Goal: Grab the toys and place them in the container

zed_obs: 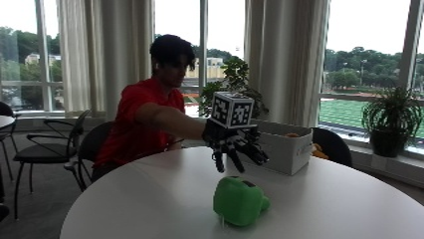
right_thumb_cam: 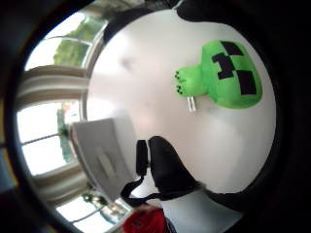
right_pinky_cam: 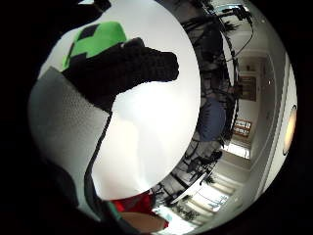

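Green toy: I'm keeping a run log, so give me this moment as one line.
right hand: above green toy, fingers spread, not touching | green toy: on white table | container: on table behind toy

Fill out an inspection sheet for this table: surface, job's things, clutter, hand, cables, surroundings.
Surface: round white table.
Job's things: green block-faced plush toy lies on the table near its front edge; white container stands behind it, something orange showing at its rim.
Clutter: nothing seen.
Hand: gloved right hand hangs above the toy, fingers spread downward, holding nothing.
Cables: nothing seen on the table.
Surroundings: curtained windows, potted plant on the sill, black chair beside the person.
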The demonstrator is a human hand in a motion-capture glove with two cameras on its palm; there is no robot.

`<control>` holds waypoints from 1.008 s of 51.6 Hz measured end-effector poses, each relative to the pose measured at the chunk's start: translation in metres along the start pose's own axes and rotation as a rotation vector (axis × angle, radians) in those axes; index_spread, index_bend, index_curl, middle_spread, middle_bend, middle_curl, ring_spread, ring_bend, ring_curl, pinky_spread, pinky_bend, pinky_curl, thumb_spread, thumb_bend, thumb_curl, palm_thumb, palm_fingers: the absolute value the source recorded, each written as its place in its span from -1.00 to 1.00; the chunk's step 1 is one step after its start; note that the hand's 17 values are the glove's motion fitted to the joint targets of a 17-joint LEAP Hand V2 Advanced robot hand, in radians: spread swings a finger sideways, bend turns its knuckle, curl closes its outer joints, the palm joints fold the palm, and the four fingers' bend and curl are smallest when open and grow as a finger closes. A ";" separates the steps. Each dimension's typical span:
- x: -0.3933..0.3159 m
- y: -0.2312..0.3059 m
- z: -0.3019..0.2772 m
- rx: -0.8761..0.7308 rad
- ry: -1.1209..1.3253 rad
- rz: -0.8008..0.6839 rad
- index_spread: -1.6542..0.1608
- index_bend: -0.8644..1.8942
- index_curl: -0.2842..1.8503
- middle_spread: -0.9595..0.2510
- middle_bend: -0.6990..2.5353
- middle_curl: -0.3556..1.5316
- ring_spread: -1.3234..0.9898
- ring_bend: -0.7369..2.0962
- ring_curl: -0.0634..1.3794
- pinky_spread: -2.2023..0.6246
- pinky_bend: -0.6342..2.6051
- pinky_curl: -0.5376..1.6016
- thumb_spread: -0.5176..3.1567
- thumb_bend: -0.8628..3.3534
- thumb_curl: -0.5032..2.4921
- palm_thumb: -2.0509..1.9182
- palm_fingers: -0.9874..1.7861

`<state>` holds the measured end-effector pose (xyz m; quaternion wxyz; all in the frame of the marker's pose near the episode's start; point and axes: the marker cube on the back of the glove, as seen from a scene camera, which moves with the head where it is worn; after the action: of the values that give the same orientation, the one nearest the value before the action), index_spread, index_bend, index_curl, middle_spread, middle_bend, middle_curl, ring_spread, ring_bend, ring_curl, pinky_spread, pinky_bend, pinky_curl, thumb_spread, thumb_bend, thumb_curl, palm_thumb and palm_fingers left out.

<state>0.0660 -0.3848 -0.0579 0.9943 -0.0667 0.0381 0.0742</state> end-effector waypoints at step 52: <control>0.010 -0.067 0.081 -0.134 0.231 0.077 0.35 -0.24 -0.42 0.48 -0.49 -0.38 0.16 -0.12 -0.67 0.58 0.27 -0.17 -0.14 -0.59 -0.44 0.07 -0.32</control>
<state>0.0915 -0.4383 0.0294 0.9730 -0.1394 0.1497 0.1066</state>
